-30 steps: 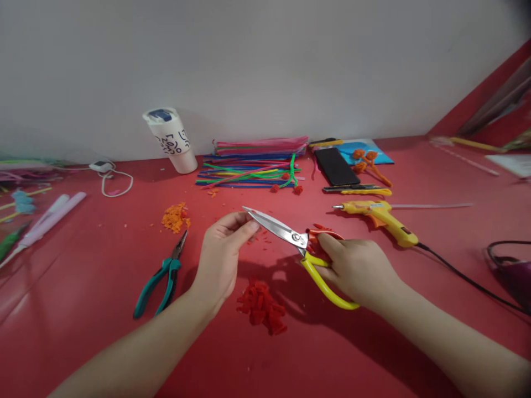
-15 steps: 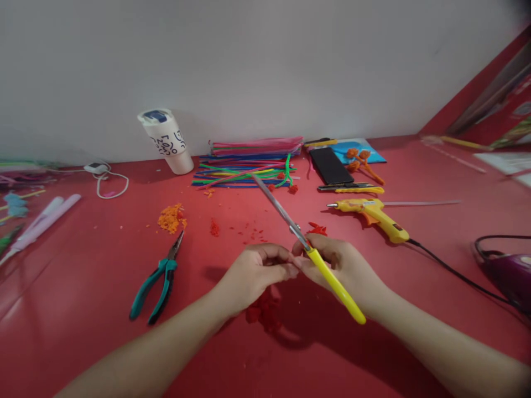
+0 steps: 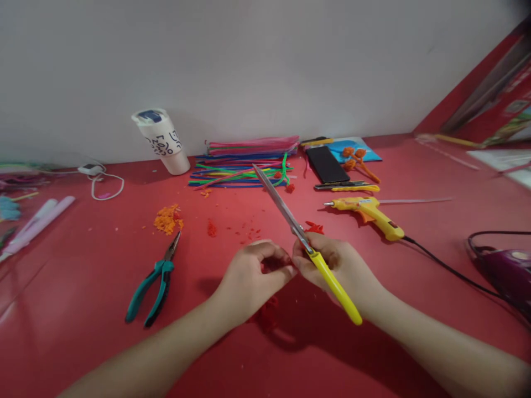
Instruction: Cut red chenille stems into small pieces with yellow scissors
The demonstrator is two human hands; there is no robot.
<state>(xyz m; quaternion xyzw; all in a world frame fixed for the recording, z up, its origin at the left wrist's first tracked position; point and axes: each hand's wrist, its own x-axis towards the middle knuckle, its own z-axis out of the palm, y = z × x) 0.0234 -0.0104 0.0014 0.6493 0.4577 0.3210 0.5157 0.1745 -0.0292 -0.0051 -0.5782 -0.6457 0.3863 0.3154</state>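
Note:
Yellow-handled scissors (image 3: 329, 279) rest in my right hand (image 3: 342, 268), blades closed and pointing up and to the left. The thumb and fingertips of that hand are pinched together beside my left hand (image 3: 253, 276). My left thumb and index finger are curled toward each other, almost meeting the right fingertips. A tiny red bit seems to lie between the fingertips, too small to make out. Under the hands, partly hidden, is a red fuzzy bundle (image 3: 269, 315). Small red pieces (image 3: 314, 227) lie just beyond my right hand.
Teal pliers (image 3: 155, 287) lie at left by orange clippings (image 3: 167, 219); red clippings (image 3: 212, 228) are nearby. Behind are pipe cleaners (image 3: 244, 166), a white tumbler (image 3: 164, 141) and a phone (image 3: 327, 165). At right, a yellow glue gun (image 3: 369, 213) trails a cord.
My left fingertips have drawn slightly apart from the right ones, and the left fingers are a little more open. The scissors stay in my right hand. The whole view has shifted slightly.

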